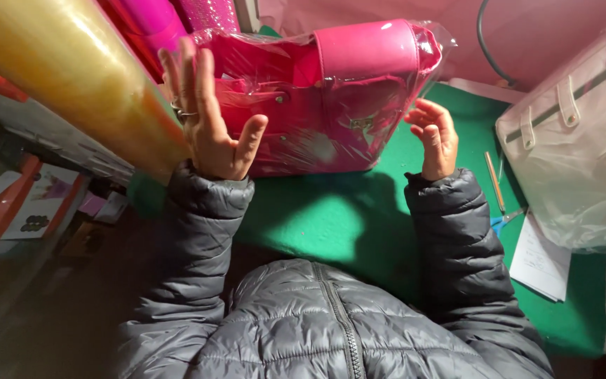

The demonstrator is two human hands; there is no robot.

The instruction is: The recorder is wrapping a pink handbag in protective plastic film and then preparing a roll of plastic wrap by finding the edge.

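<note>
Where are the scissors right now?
In the head view, the scissors lie on the green table to the right of the right hand, between its sleeve and the white bag.

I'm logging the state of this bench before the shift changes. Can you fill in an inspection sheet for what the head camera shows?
Surface: green felt-like table top, partly in shadow.
Job's things: pink handbag wrapped in clear plastic film, standing on the green top.
Clutter: scissors with blue handles and a white paper sheet at the right; a second bag, white, in clear plastic.
Grips: left hand open, fingers spread flat against the wrapped bag's left side; right hand at its right side with fingers curled, whether it pinches film cannot be told.
Cables: one dark cable against the pink backdrop.
Surroundings: large yellowish film roll at left, pink rolls behind it.
</note>
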